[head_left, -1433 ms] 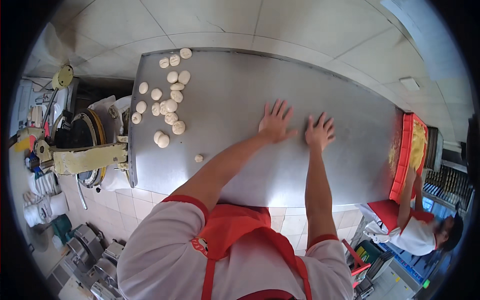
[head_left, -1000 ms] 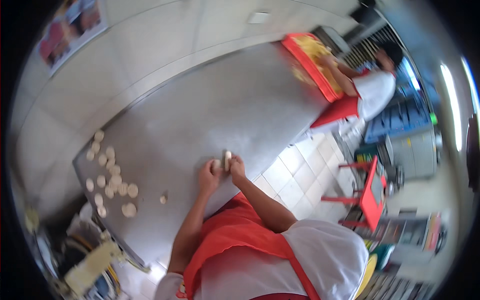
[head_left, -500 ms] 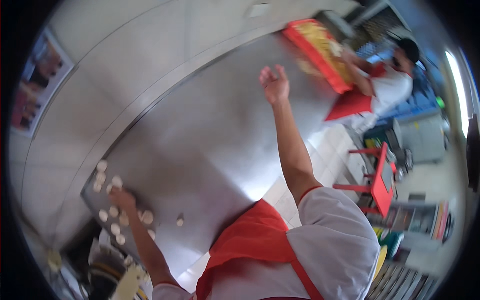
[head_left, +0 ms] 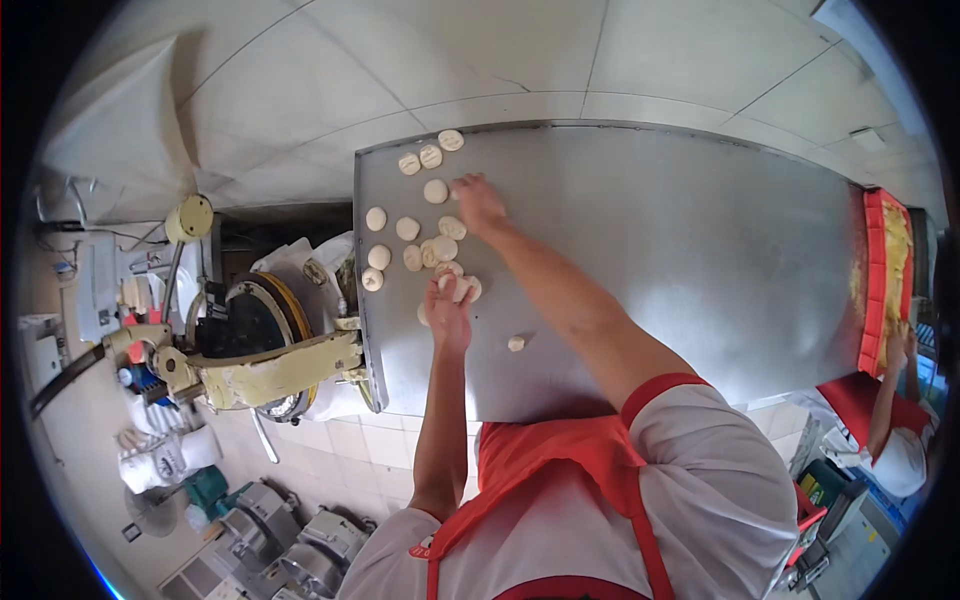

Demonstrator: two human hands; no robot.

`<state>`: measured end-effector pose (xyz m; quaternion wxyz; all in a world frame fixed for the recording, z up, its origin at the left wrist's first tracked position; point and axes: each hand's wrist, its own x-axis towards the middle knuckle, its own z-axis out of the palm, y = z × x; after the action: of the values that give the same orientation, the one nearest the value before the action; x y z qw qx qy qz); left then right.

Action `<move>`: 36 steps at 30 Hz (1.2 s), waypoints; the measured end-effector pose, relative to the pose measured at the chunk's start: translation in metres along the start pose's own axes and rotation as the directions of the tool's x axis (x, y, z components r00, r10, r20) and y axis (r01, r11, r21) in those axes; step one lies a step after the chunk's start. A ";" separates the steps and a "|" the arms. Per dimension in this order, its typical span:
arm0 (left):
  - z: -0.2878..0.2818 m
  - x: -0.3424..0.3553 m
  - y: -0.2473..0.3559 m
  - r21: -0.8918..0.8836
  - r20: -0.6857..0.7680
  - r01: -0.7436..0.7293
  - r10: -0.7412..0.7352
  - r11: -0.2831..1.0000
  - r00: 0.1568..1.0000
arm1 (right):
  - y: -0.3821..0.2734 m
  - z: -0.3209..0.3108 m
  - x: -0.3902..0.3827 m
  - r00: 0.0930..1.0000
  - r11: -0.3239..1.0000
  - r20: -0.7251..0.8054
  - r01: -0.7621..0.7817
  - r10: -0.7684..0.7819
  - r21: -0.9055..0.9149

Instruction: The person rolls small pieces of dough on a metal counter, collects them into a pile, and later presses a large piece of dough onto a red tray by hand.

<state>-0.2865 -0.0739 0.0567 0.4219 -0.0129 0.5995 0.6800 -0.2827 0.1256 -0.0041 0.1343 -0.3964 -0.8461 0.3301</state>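
Several small round pieces of pale dough [head_left: 407, 229] lie scattered over the left end of a bare metal table [head_left: 640, 220]. My left hand [head_left: 450, 318] has its fingers closed around dough pieces [head_left: 459, 288] near the table's left front part. Farther back, my right hand [head_left: 482, 206] curls its fingers over another dough piece [head_left: 455, 193], which is mostly hidden under the fingertips. Beside that hand, toward the left, sits one more round piece [head_left: 435, 191]. A small lone lump of dough [head_left: 516, 343] rests nearer my red apron [head_left: 560, 455].
A cream-coloured machine arm [head_left: 270, 375] stands against the table's left edge. At the far right, a red crate [head_left: 873, 290] holds yellowish contents, with a co-worker's hand [head_left: 901, 345] at it. A tiled wall [head_left: 480, 60] runs along the back edge.
My view has swung left, toward the dough. My right hand has come from outstretched over the table to the dough pieces; my left hand now holds dough nearer to me.
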 end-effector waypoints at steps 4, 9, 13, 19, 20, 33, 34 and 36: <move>-0.011 -0.003 -0.029 0.253 0.359 0.036 -0.128 0.967 0.925 | 0.090 -0.021 -0.102 0.864 0.996 -0.497 -0.089 0.082 0.011; 0.016 -0.043 -0.035 0.680 0.615 -0.528 -0.004 0.509 0.789 | 0.119 -0.080 -0.358 0.663 0.809 -0.628 -0.581 0.407 -0.089; 0.013 -0.055 -0.114 0.556 0.828 -0.822 -0.005 0.123 0.560 | 0.099 -0.028 -0.476 0.794 0.781 -0.467 -0.554 0.390 -0.289; 0.069 -0.068 -0.155 0.445 0.862 -0.864 -0.150 -0.234 0.485 | 0.108 -0.067 -0.376 0.621 0.512 -0.443 -0.784 0.647 -0.351; 0.091 -0.068 -0.147 0.455 0.831 -0.847 -0.209 -0.277 0.515 | 0.117 -0.086 -0.349 0.580 0.467 -0.456 -0.814 0.675 -0.345; 0.235 -0.038 -0.184 0.381 0.862 -0.778 -0.113 -0.500 0.495 | 0.229 -0.191 -0.239 0.614 0.653 -0.515 -0.746 0.597 -0.133; 0.213 -0.037 -0.182 0.341 0.878 -0.803 -0.140 -0.489 0.458 | 0.213 -0.177 -0.258 0.626 0.665 -0.543 -0.730 0.559 -0.157; 0.174 -0.058 -0.170 0.293 0.908 -0.914 -0.217 -0.281 0.358 | 0.184 -0.149 -0.306 0.645 0.691 -0.550 -0.704 0.530 -0.160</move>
<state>-0.0638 0.0249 -0.0011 0.1700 0.8011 0.5713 0.0544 0.0963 0.0473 -0.0046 0.1334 -0.7492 -0.6424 0.0905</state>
